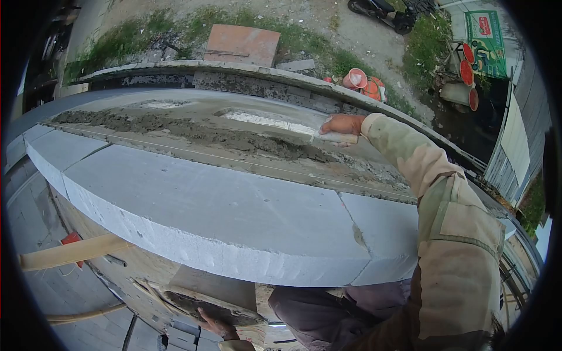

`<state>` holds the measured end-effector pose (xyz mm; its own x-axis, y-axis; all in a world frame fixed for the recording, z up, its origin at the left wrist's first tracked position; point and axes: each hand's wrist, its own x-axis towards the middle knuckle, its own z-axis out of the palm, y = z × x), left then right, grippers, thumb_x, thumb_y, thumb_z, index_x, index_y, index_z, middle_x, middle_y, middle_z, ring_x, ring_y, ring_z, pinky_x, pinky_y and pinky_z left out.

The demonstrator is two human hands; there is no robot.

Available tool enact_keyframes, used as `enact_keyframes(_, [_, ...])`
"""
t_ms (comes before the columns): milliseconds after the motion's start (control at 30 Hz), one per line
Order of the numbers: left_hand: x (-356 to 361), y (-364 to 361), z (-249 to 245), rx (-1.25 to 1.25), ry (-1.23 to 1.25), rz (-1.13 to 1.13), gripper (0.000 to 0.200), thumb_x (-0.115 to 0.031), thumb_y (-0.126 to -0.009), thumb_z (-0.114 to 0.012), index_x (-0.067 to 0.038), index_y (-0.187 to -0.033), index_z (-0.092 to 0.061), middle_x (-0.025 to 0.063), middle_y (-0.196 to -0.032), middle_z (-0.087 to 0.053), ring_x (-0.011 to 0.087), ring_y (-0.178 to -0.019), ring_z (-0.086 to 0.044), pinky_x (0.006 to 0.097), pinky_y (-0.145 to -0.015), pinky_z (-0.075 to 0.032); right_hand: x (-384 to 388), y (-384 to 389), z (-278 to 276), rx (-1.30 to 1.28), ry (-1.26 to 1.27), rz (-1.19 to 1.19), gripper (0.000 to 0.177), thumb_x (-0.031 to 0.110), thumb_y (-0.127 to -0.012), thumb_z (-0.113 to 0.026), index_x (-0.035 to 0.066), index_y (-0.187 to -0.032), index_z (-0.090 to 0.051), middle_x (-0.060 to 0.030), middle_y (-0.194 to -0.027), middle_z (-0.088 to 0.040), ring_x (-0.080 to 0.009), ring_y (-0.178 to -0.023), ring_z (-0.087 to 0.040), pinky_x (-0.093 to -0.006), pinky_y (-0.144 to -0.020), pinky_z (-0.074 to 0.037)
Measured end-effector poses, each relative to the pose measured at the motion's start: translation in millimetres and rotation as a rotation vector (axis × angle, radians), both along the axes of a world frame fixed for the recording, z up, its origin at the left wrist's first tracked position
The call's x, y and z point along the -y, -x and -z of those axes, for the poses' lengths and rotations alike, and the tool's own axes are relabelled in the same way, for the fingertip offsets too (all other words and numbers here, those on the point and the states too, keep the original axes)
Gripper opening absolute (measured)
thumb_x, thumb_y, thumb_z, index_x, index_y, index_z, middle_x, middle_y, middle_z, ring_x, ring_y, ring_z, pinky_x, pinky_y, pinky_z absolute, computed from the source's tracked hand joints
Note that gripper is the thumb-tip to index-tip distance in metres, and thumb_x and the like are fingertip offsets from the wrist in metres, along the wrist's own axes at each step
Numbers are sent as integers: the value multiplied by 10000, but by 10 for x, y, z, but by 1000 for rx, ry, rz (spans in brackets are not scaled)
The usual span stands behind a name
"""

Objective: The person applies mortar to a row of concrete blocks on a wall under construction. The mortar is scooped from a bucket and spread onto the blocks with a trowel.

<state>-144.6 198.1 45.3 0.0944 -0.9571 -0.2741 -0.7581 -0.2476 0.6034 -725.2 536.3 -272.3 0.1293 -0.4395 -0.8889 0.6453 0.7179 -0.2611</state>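
My right hand (342, 126) is closed around the pale handle of a trowel (275, 121), whose long, shiny blade points left over the wet mortar. Rough grey mortar (193, 130) runs in a ridge along the top of the wall, behind a taut string. In front of it lies a row of pale lightweight blocks (222, 205) with joints between them. Low in the view, my left hand (215, 324) grips the edge of a mortar-smeared board (216, 309); part of the hand is hidden by the board.
Beyond the wall are a low concrete edge (234, 65), a reddish sheet (243, 44), orange buckets (355, 79) and a parked motorbike (386, 11). Below the blocks, a wooden beam (76, 251) juts in from the left. My legs (316, 307) are close against the wall.
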Motion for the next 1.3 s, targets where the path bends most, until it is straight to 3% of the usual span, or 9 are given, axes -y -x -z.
enact_keyframes(167, [163,-627,143,-6,26,52,607,-386,-1006,-589,-85,-1496,-395,190,-1386,-495,332,-1314,-491,525,-1072,-440,168,-120,-70,9,21,20,297,243,-924,-599,-22,-1058,-604,-102,-646,-596,-204,-437,-562,-373,-365,-423])
enact_keyframes(333, [44,-120,58,-92,10,-164,583,-411,-992,-609,-23,-1397,-446,205,-1472,-459,332,-1292,-503,527,-1067,-441,-207,-245,21,-80,-46,-32,250,242,-931,-626,6,-1012,-650,-82,-696,-616,-173,-459,-559,-341,-358,-426])
enact_keyframes(567, [49,-168,72,-125,8,-94,592,-412,-1000,-593,-13,-1404,-426,214,-1467,-463,343,-1310,-498,533,-1087,-427,-652,-396,39,-191,-57,-62,361,292,-909,-668,-12,-1097,-624,-84,-764,-608,-182,-537,-595,-346,-393,-468])
enact_keyframes(633, [24,-84,50,-182,-29,-177,612,-407,-1009,-573,-17,-1448,-402,215,-1476,-451,338,-1311,-496,529,-1094,-422,-683,-304,-251,-117,-110,-254,967,459,-831,-702,-133,-1492,-316,-267,-1528,-373,-336,-1361,-447,-387,-1113,-374])
enact_keyframes(1033, [93,-254,58,1,-78,-118,570,-383,-1040,-471,-91,-1527,-418,179,-1393,-408,315,-1259,-526,471,-1055,-466,-902,-306,-566,-398,-54,-538,791,626,-896,-519,-12,-1354,-609,-303,-1574,-287,-409,-1449,-323,-404,-1214,-217])
enact_keyframes(1167, [102,-385,70,43,-68,19,546,-365,-1047,-443,-136,-1541,-416,183,-1395,-412,317,-1268,-522,470,-1049,-471,-1306,-306,-620,-365,-79,-411,664,544,-913,-577,-24,-1245,-670,-272,-1563,-297,-378,-1352,-467,-436,-1097,-409])
enact_keyframes(1233, [88,-366,106,119,98,58,707,-424,-969,-650,-2,-1465,-375,195,-1250,-589,274,-992,-587,437,-846,-526,-1460,-198,-744,-165,-98,-59,434,319,-904,-705,-24,-1166,-654,-137,-937,-680,-223,-739,-679,-375,-621,-557])
enact_keyframes(1267, [92,-392,121,117,91,57,707,-424,-969,-650,-2,-1465,-375,195,-1250,-589,274,-992,-587,437,-846,-526,-1495,-212,-894,-167,-206,71,361,272,-914,-691,-20,-1121,-646,-104,-781,-650,-177,-520,-598,-358,-423,-474])
enact_keyframes(1300, [101,-395,117,61,55,14,717,-420,-969,-650,-18,-1487,-360,192,-1253,-585,272,-993,-580,436,-843,-524,-1557,-214,-881,-169,-211,72,361,272,-914,-691,-20,-1121,-646,-104,-781,-650,-177,-520,-598,-358,-423,-474])
